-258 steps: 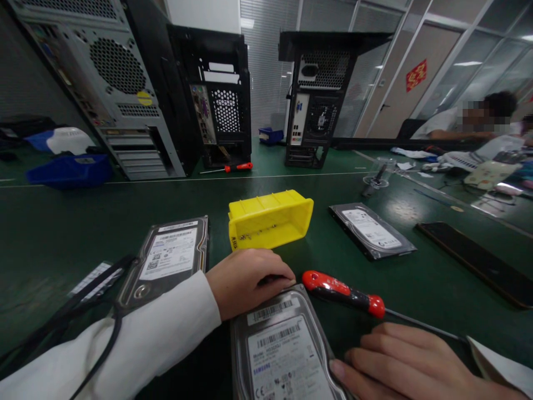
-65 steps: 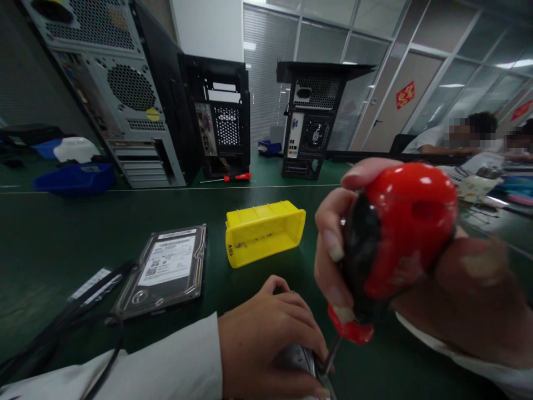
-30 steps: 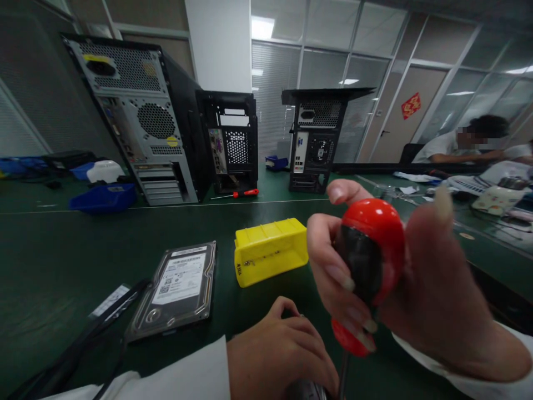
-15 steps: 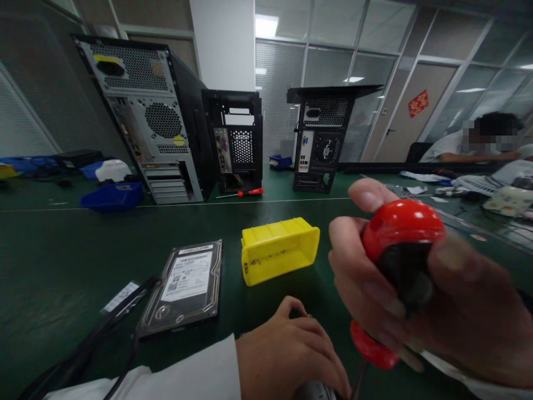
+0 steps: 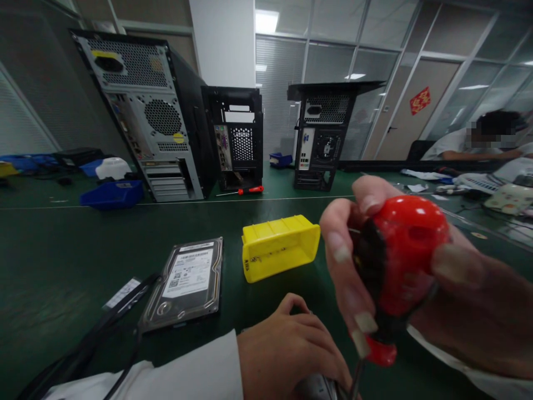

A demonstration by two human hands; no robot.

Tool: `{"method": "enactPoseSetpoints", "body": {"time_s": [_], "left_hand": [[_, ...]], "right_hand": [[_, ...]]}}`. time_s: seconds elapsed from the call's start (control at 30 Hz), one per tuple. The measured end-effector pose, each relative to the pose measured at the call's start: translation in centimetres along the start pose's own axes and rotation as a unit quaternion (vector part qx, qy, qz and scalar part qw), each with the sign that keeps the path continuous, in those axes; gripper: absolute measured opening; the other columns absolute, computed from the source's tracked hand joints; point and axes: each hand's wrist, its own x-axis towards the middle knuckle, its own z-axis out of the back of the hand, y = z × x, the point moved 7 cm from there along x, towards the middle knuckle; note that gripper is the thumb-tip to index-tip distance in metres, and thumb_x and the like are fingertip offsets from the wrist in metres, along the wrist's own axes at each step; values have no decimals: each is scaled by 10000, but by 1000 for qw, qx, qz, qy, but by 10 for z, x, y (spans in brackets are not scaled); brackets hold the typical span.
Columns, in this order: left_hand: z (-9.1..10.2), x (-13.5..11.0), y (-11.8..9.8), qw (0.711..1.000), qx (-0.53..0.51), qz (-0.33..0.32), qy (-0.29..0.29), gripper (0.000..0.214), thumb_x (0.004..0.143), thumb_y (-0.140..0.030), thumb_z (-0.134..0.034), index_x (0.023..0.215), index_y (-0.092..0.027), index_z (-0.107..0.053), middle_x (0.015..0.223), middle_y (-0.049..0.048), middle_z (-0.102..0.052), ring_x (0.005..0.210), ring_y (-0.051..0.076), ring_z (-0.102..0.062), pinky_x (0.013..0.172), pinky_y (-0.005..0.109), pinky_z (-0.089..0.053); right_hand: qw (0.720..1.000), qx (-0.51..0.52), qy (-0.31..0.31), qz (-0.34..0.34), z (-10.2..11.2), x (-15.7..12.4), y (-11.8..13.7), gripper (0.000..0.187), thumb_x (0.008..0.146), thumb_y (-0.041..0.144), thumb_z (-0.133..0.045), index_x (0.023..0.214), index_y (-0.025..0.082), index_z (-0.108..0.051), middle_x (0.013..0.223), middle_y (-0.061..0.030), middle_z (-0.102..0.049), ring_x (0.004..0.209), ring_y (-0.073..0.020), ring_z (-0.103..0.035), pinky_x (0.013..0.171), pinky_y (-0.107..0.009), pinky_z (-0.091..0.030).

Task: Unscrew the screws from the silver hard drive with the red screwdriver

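My right hand (image 5: 358,261) is wrapped around the red and black handle of a screwdriver (image 5: 410,250), large and close to the camera. Its metal shaft points down toward the bottom edge. My left hand (image 5: 291,347) rests over a silvery metal part (image 5: 318,387), fingers curled on it; most of that part is hidden under the hand and cut off by the frame, so its kind does not show. The screwdriver's tip comes down beside my left fingers, out of sight. Just beyond stands a yellow plastic bin (image 5: 281,250) lying on its side, with small screws in it.
A hard drive (image 5: 189,278) lies on the green table, with black cables (image 5: 95,333) left of it. Behind stand three computer cases (image 5: 162,116), another red screwdriver (image 5: 250,190) and a blue bin (image 5: 112,194). A person (image 5: 466,139) sits far right.
My right fingers have shifted around the handle, and the screwdriver handle has turned so more of its red side shows. My left hand stays in place on the metal part.
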Motion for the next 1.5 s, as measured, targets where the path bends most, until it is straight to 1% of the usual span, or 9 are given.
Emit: {"method": "enactPoseSetpoints", "body": {"time_s": [0.13,0.33,0.57,0.7,0.8,0.93,1.07,1.3,1.5], "left_hand": [[2,0,-1,1000,9,17,2,219,837,-364,-538,947,-204,-641,1022,3,-681,997,192,-567,917,341,-309],[7,0,-8,999,5,43,-11,185,834,-328,-544,933,-227,-664,992,-3,-686,997,195,-563,930,349,-287],[4,0,-6,999,12,47,-23,136,811,-314,-595,905,-235,-652,987,-15,-690,979,183,-574,971,365,-221],[3,0,-4,998,3,57,-23,132,789,-284,-624,910,-236,-648,1004,-32,-685,988,178,-569,978,360,-207],[5,0,-6,998,-4,55,-26,178,846,-346,-544,908,-229,-662,975,-22,-691,981,180,-570,948,343,-248],[5,1,-8,998,-5,49,-29,239,859,-403,-504,875,-237,-674,968,-11,-695,968,192,-568,936,349,-271],[4,1,-8,998,-7,44,-32,272,871,-417,-478,870,-237,-682,941,-9,-701,942,192,-570,928,355,-284],[1,0,-6,999,8,45,-29,225,865,-376,-500,893,-228,-667,942,-2,-694,977,187,-567,891,336,-327],[3,-1,-6,998,-7,51,-36,219,859,-379,-523,908,-214,-657,947,-3,-691,969,188,-576,885,325,-333]], "right_hand": [[998,42,47,-19,-2,-2,-4,315,720,500,-602,856,271,-435,749,50,-532,516,-82,-536,465,-217,-469],[999,17,35,-3,2,-5,-4,316,885,440,-326,952,239,-560,843,4,-477,640,-93,-533,528,-216,-480],[998,63,0,32,9,1,-3,113,791,288,-547,853,215,-486,720,49,-530,514,-33,-498,460,-125,-449],[999,44,7,20,10,1,-3,243,858,436,-447,958,230,-527,711,31,-499,544,-54,-481,497,-160,-440],[999,39,28,0,6,0,-4,323,906,399,-326,1071,241,-554,821,-1,-503,682,-91,-526,578,-191,-477],[999,37,20,-14,4,-2,-7,191,835,393,-467,949,274,-562,827,12,-476,621,-77,-497,482,-167,-462],[999,33,12,-17,6,-2,-7,152,819,379,-476,905,276,-547,788,19,-451,596,-76,-487,435,-151,-429],[996,47,61,-49,-1,-2,-13,337,845,346,-461,1165,260,-521,977,-1,-542,752,-86,-578,666,-204,-494],[996,59,58,-26,3,-5,-16,356,761,106,-587,1028,311,-471,958,53,-580,608,-37,-591,512,-121,-478]]}}
